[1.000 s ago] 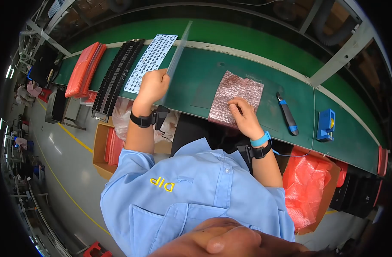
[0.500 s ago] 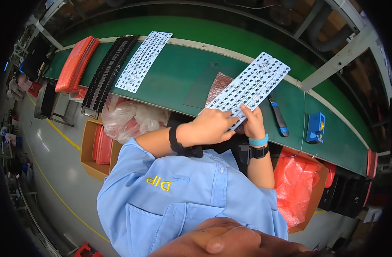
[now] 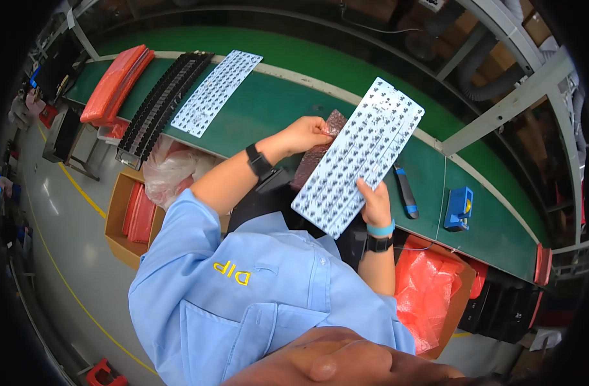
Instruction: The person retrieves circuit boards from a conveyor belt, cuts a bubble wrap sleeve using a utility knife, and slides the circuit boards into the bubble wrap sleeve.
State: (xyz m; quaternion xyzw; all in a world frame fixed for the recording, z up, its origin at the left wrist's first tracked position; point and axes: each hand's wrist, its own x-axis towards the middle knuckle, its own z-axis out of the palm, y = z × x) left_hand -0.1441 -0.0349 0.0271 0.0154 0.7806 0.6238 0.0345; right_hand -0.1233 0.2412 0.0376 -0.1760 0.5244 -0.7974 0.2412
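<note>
My right hand grips a white keyboard circuit board by its right edge, the thumb lying on its face. The board is tilted, and rows of black switch marks cover it. My left hand is closed on the upper left edge of a pinkish bubble-wrap sheet or bag. This wrap lies partly behind the board, so its far part is hidden. A second white keyboard board rests on the green bench at the left.
Beside the second board stand a black slotted rack and a stack of red bubble bags. A blue-black utility knife and a blue tape dispenser lie right. Cartons with red wrap flank my body below the bench.
My left hand has left the board's lower end and moved up and left to the bubble wrap. In my right hand the board has turned more upright and come slightly nearer.
</note>
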